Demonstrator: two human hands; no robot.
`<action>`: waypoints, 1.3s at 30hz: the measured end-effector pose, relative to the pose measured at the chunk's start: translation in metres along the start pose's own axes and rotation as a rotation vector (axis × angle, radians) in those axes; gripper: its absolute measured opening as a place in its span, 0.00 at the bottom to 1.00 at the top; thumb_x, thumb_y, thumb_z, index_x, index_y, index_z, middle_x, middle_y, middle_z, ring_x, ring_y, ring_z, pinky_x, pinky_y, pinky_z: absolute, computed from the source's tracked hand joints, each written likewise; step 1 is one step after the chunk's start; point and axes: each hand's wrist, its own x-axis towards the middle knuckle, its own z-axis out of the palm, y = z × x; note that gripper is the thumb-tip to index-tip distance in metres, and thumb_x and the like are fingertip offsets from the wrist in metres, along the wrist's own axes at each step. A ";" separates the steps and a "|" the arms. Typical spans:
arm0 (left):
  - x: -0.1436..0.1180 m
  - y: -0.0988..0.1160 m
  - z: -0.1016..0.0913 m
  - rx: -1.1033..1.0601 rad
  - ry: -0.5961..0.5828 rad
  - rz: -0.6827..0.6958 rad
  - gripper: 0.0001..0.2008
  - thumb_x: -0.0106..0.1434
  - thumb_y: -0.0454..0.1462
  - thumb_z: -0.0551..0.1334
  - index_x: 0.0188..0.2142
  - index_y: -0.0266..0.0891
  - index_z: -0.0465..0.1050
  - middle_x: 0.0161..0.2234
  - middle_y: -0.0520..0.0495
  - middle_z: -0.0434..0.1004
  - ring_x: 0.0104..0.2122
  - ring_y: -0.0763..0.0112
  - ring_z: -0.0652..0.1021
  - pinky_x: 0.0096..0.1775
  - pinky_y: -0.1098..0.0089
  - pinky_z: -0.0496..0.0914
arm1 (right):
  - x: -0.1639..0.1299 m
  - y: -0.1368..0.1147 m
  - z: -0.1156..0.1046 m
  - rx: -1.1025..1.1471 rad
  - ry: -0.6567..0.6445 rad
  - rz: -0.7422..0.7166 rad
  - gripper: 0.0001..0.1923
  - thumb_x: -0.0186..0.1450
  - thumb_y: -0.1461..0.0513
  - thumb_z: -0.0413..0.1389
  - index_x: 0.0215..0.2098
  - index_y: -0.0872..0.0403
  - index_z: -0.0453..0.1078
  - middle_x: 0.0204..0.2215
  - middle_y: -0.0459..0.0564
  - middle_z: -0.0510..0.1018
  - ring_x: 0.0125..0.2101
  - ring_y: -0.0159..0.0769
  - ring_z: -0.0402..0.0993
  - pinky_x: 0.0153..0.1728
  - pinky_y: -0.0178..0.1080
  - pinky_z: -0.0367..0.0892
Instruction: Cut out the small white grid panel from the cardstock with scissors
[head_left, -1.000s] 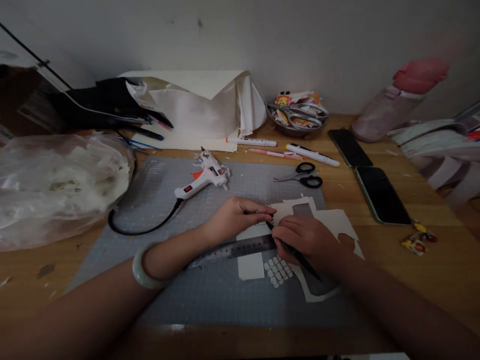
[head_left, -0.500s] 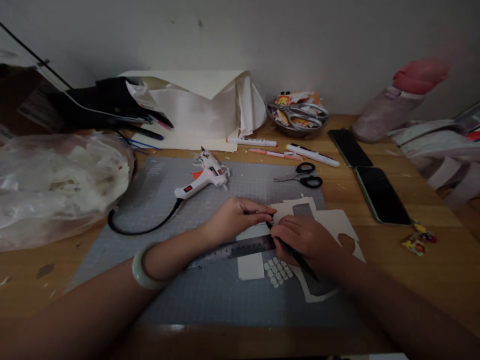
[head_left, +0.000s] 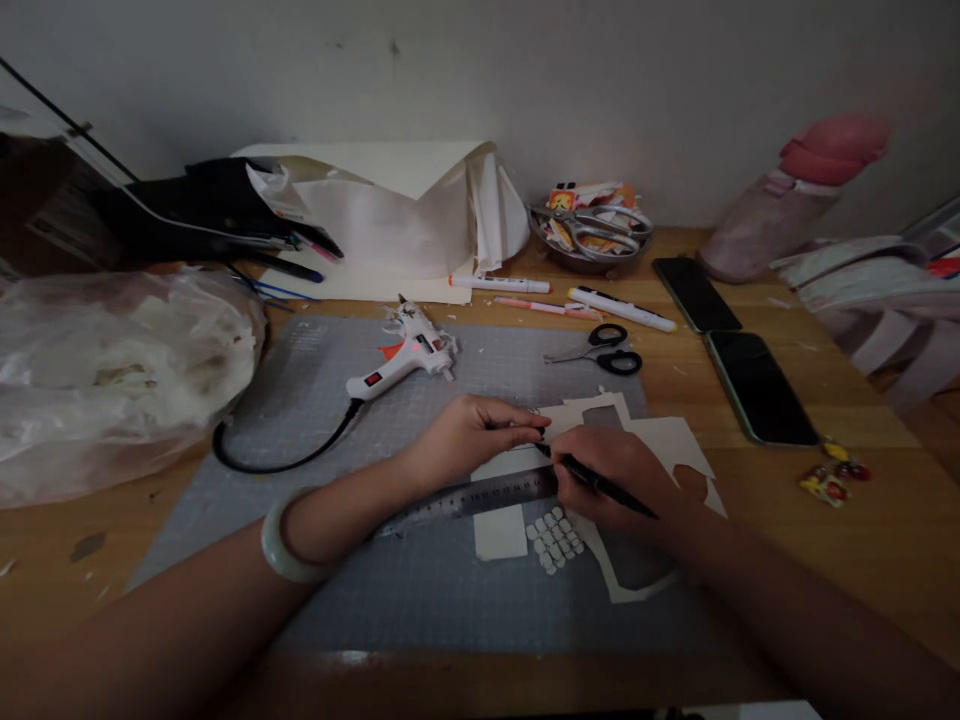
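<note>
Now right hand fingers clamped on black pen, laid flatter than a second ago, tip at ruler edge on white card mid-table; left hand fingers together pinning card

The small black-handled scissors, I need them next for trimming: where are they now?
In the head view the small black-handled scissors lie to the right of centre at the cutting mat's far right corner, just beyond the right hand and left of the two phones.
</note>
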 end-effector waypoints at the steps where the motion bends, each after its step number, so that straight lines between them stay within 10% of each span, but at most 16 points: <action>1: 0.000 0.000 0.000 -0.003 0.001 0.000 0.09 0.57 0.35 0.66 0.38 0.42 0.83 0.40 0.52 0.84 0.43 0.66 0.82 0.48 0.70 0.74 | 0.000 -0.001 -0.001 0.035 -0.001 0.041 0.05 0.60 0.68 0.49 0.32 0.52 0.62 0.23 0.43 0.71 0.24 0.29 0.66 0.27 0.32 0.59; 12: 0.000 0.001 0.001 0.029 0.006 -0.040 0.10 0.57 0.38 0.66 0.38 0.43 0.83 0.41 0.52 0.84 0.43 0.64 0.81 0.47 0.69 0.74 | -0.002 0.009 0.007 0.498 0.117 0.546 0.03 0.65 0.62 0.49 0.32 0.51 0.62 0.22 0.41 0.70 0.23 0.29 0.67 0.25 0.32 0.61; 34: -0.002 0.001 0.001 0.008 0.007 -0.027 0.10 0.57 0.37 0.66 0.38 0.42 0.82 0.42 0.51 0.83 0.43 0.65 0.81 0.48 0.68 0.74 | 0.000 0.008 0.007 0.693 0.071 0.648 0.02 0.61 0.63 0.51 0.30 0.51 0.62 0.21 0.41 0.70 0.22 0.29 0.66 0.23 0.31 0.63; 39: -0.002 0.003 0.001 0.031 0.013 -0.022 0.10 0.58 0.36 0.65 0.40 0.40 0.82 0.42 0.48 0.84 0.42 0.66 0.81 0.46 0.69 0.74 | 0.008 0.008 0.004 0.874 0.229 0.806 0.05 0.56 0.60 0.52 0.28 0.50 0.59 0.15 0.41 0.70 0.21 0.33 0.71 0.19 0.31 0.62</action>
